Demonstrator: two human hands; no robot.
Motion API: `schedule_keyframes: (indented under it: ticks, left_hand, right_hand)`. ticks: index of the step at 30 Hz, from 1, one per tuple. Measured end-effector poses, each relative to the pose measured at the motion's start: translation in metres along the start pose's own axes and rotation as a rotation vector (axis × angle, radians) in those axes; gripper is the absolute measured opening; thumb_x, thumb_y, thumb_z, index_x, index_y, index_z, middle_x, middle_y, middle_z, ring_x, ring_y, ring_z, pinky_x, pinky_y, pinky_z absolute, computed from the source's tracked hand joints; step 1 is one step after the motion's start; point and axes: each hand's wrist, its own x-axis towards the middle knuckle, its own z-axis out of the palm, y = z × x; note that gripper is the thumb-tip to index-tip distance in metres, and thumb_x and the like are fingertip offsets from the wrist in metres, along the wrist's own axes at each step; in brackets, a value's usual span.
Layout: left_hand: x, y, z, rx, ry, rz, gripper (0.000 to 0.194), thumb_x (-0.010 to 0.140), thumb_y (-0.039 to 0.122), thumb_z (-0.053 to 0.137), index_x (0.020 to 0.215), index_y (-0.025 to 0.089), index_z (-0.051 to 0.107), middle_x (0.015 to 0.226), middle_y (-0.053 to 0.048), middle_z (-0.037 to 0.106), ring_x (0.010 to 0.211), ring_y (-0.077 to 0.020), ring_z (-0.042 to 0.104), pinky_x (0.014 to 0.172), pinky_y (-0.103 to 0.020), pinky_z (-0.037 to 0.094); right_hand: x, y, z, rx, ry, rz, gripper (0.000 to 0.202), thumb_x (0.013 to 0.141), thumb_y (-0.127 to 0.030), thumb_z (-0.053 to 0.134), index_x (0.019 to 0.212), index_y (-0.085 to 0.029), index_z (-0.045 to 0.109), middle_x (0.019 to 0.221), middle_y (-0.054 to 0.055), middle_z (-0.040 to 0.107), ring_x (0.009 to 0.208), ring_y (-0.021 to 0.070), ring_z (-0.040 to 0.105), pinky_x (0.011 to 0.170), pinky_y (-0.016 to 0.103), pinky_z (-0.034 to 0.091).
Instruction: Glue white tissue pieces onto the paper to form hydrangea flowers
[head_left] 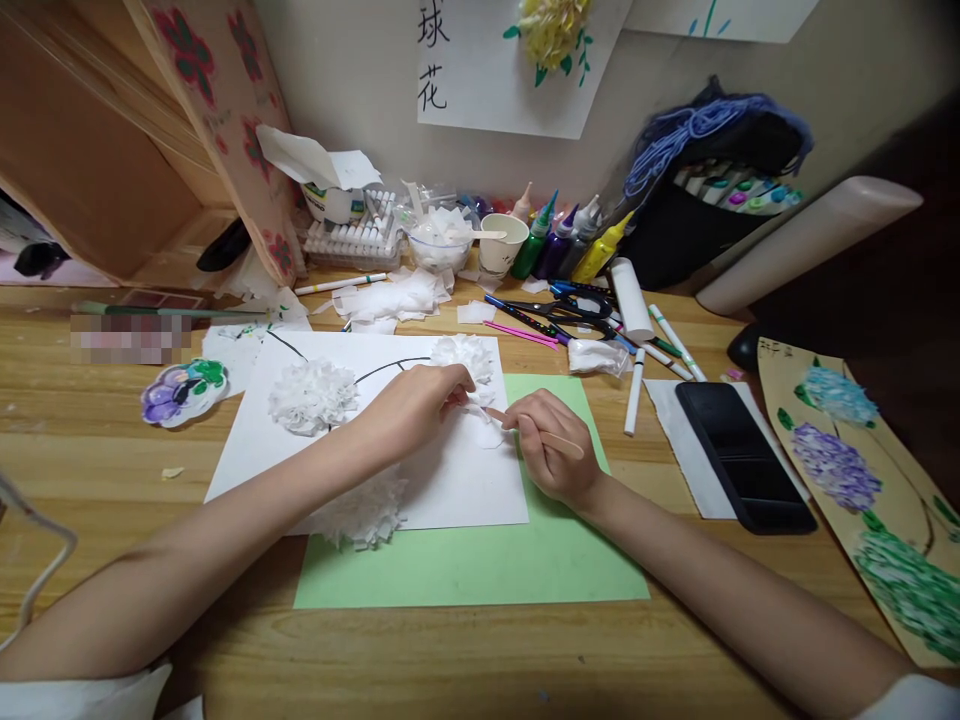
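My right hand (555, 445) is closed around a flat wooden stick (562, 444), whose tip reaches white material between my hands. The fingers of my left hand (427, 405) are pinched together beside that tip; what they hold is too small to name. Under both hands lies a white sheet (450, 495) on a green sheet (472, 570). Three fluffy white paper flowers show on or beside the white sheet: one at the left (313, 397), one at the top (465, 360) and one partly behind my left forearm (367, 512). Dark drawn stems run between them.
Behind the sheets are paper scraps (397, 298), a paper cup (501, 247), paint bottles (562, 245), scissors (574, 312) and markers (634, 390). A black phone (742, 455) and a flower picture (862, 480) lie at right. A painted palette (184, 390) sits at left.
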Motion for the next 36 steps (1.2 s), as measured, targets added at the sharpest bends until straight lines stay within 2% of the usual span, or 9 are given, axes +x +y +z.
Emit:
schedule_keyframes:
  ticks: [5,10,15,24,36]
  left_hand:
    - [-0.0012,0.0015,0.0005,0.014,0.005,0.000,0.026,0.077,0.008,0.044,0.097,0.018,0.058,0.091,-0.004,0.069,0.082,-0.0167,0.063,0.072,-0.029,0.048]
    - [-0.0014,0.0033,0.0000,0.042,-0.005,-0.003,0.028,0.078,0.008,0.043,0.098,0.018,0.058,0.093,-0.004,0.069,0.084,-0.0170,0.063,0.071,-0.029,0.048]
    - [-0.0014,0.0048,-0.0014,0.046,-0.012,-0.011,0.027,0.077,0.008,0.043,0.098,0.018,0.058,0.093,-0.004,0.069,0.084,-0.0169,0.063,0.071,-0.028,0.048]
    - [-0.0015,0.0023,0.0001,0.037,-0.002,0.019,0.026,0.077,0.008,0.044,0.097,0.018,0.058,0.091,-0.004,0.069,0.082,-0.0166,0.063,0.071,-0.028,0.048]
    - [-0.0015,0.0045,-0.0015,0.041,0.003,0.014,0.024,0.077,0.008,0.046,0.095,0.017,0.059,0.090,-0.004,0.069,0.082,-0.0168,0.063,0.070,-0.027,0.048]
  right_hand:
    - [0.0009,-0.0013,0.0007,-0.025,-0.001,0.013,0.018,0.087,-0.009,0.036,0.079,-0.020,0.048,0.067,0.004,0.055,0.063,0.0174,0.048,0.059,0.032,0.039]
    - [-0.0011,-0.0017,-0.0024,0.078,0.079,0.045,0.022,0.089,-0.013,0.032,0.079,-0.021,0.051,0.069,0.005,0.057,0.065,0.0177,0.051,0.060,0.033,0.040]
    - [-0.0015,-0.0006,-0.0017,0.088,0.045,0.045,0.022,0.088,-0.012,0.033,0.079,-0.021,0.051,0.069,0.004,0.057,0.065,0.0175,0.051,0.060,0.032,0.040]
    - [-0.0008,0.0004,0.0007,0.061,0.083,0.110,0.023,0.090,-0.014,0.034,0.078,-0.021,0.052,0.069,0.004,0.057,0.065,0.0169,0.051,0.061,0.032,0.040]
    - [-0.0009,0.0004,0.0004,0.065,0.073,0.128,0.023,0.089,-0.012,0.035,0.076,-0.021,0.052,0.068,0.003,0.057,0.067,0.0161,0.052,0.062,0.031,0.041]
